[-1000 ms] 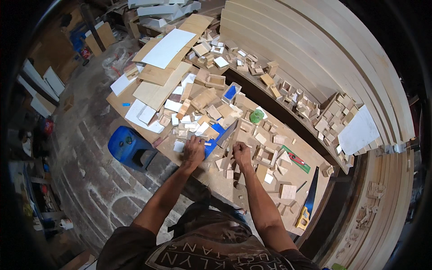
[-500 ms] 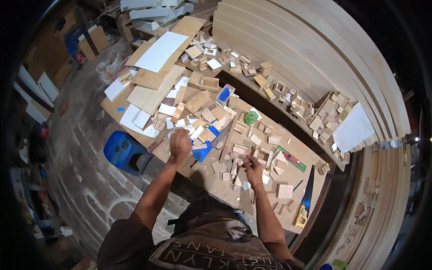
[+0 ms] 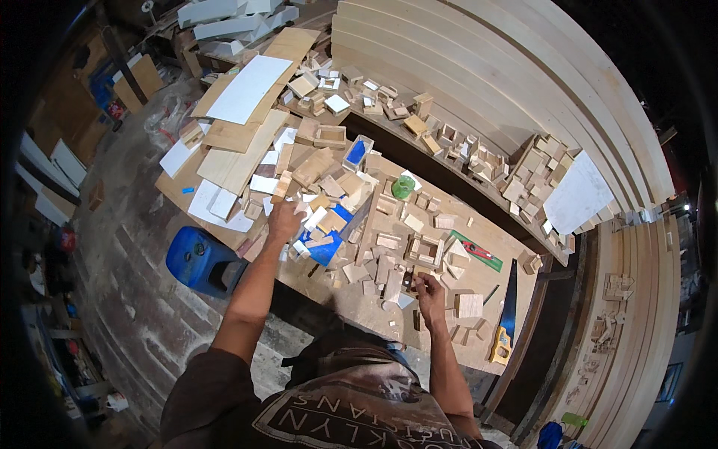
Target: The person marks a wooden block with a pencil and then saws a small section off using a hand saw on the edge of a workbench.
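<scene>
My left hand (image 3: 284, 218) reaches over the heap of wood offcuts on the left of the workbench. Its fingers are partly hidden, and just beyond them lies a light wood block (image 3: 282, 185). Beside that hand are white-faced offcuts (image 3: 315, 218) and a blue sheet (image 3: 324, 251) with wood bits on it. My right hand (image 3: 430, 293) is low over the bench with thumb and fingers pinched together; what is between them, if anything, is too small to make out. Just beyond it stands a small open wooden box frame (image 3: 425, 251).
A handsaw (image 3: 506, 318) with a yellow handle lies at the right edge. Near it are a green ruler and a red cutter (image 3: 476, 251). A green jar (image 3: 403, 186) stands mid-bench. Behind, a shelf (image 3: 407, 138) holds small wood pieces. A blue plastic stool (image 3: 196, 254) stands left.
My left hand has moved farther into the offcut heap, toward the light block. My right hand has drawn back toward me from the box frame. The whole view has shifted slightly.
</scene>
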`<state>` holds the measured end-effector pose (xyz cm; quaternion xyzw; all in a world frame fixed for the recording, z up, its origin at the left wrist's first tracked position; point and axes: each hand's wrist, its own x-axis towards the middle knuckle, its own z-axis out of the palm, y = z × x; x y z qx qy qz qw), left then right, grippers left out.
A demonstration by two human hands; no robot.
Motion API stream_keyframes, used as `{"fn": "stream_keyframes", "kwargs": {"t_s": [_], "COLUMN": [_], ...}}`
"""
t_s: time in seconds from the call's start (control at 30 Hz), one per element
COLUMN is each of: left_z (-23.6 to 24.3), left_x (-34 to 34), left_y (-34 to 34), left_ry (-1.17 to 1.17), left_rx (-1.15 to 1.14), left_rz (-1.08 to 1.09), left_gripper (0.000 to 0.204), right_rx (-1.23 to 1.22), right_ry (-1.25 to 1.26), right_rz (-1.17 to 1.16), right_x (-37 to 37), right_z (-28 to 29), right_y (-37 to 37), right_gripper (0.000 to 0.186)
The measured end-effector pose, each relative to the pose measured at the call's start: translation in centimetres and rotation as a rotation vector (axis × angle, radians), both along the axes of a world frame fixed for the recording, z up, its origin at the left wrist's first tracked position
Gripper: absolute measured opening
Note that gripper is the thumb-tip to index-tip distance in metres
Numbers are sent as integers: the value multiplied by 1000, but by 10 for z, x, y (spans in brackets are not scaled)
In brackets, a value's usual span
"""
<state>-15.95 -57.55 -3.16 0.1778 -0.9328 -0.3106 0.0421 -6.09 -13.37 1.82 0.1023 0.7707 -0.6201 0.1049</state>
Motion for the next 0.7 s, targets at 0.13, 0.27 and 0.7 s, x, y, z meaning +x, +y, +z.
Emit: {"fn": "stream_keyframes", "kwargs": {"t_s": [0.13, 0.27, 0.7], "left_z": [-3, -3, 98], "left_x": [-5, -11, 83], "left_y": [25, -6, 60], "left_ry": [35, 105, 56], "left_rx": [-342, 53, 1808], "left_rz": [-2, 94, -260], "left_gripper": [35, 20, 40], "right_rx": [18, -17, 69], "right_ry": [4, 31, 436], "right_rz": [22, 57, 478], "right_x": [2, -3, -25], "right_z": [-6, -7, 124], "right_y": [2, -13, -136], "right_gripper": [38, 36, 66]}}
